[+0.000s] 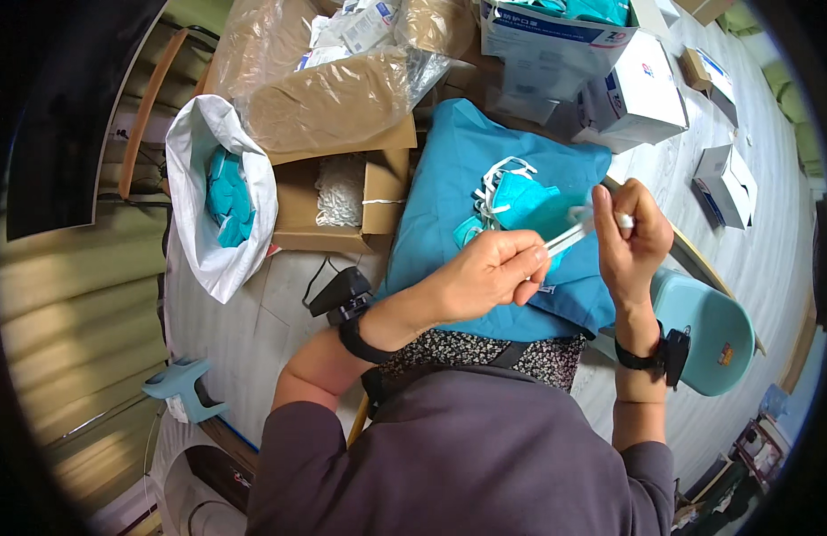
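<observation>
A white elastic strap [567, 239] is stretched between my two hands, over my lap. My left hand [495, 275] is closed, pinching one end between thumb and fingers. Higher and to the right, my right hand [632, 237] is curled into a fist around the other end, with a bit of white poking out past the fingers. Just beyond the hands, turquoise cup-shaped face masks [523, 207] with white straps lie on a blue cloth [449, 170] spread across my lap. My left hand partly covers the nearer masks.
At left stands a white sack [184, 183] holding turquoise masks [227, 201]. Beside it, a cardboard box [297, 234] contains a bundle of white straps [340, 192]. A plastic-lined carton [328, 107], a mask box [556, 45] and white cartons [641, 94] stand ahead. A pale blue stool [708, 330] is at right.
</observation>
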### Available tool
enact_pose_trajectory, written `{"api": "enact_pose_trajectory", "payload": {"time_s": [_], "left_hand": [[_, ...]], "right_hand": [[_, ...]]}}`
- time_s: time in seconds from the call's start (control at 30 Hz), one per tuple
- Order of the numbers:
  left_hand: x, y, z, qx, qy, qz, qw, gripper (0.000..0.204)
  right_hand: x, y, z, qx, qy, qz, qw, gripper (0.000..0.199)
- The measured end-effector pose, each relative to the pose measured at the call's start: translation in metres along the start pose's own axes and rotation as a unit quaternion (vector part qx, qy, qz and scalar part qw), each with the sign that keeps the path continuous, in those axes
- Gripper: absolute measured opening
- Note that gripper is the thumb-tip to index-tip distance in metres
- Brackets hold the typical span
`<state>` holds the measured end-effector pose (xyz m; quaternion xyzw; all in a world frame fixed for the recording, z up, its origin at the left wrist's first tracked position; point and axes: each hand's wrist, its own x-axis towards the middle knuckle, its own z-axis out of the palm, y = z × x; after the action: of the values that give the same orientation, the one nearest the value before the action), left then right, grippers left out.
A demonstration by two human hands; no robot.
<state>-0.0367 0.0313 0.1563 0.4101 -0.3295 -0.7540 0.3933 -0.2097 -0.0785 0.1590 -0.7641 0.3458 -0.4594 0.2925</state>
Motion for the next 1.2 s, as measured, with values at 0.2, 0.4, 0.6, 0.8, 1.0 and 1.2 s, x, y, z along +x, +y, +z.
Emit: {"api": "enact_pose_trajectory", "payload": {"time_s": [0.2, 0.4, 0.6, 0.8, 1.0, 1.2], "left_hand": [[-0.02, 0.004, -0.001, 0.013, 0.0, -0.04, 0.999, 0.028], [-0.036, 0.003, -0.005, 0.026, 0.011, -0.064, 0.998, 0.03], [-0.059, -0.008, -0.011, -0.023, 0.004, -0.072, 0.997, 0.03], [-0.035, -0.038, -0.071, -0.165, 0.156, 0.017, 0.974, 0.025], [-0.044, -0.038, -0.104, -0.204, 0.138, 0.043, 0.968, 0.012], [-0.043, -0.046, -0.118, -0.269, 0.165, 0.047, 0.948, 0.015]], "right_hand": [[-0.003, 0.019, -0.025, -0.198, 0.007, -0.22, 0.955, 0.041], [-0.007, 0.039, -0.043, -0.254, 0.026, -0.197, 0.947, 0.038], [-0.011, 0.056, -0.052, -0.26, 0.025, -0.101, 0.96, 0.033], [-0.009, 0.016, 0.02, -0.091, -0.097, -0.012, 0.991, 0.037], [0.007, 0.007, 0.081, -0.002, -0.133, 0.058, 0.989, 0.038], [0.01, -0.004, 0.106, 0.006, -0.2, 0.074, 0.977, 0.041]]}}
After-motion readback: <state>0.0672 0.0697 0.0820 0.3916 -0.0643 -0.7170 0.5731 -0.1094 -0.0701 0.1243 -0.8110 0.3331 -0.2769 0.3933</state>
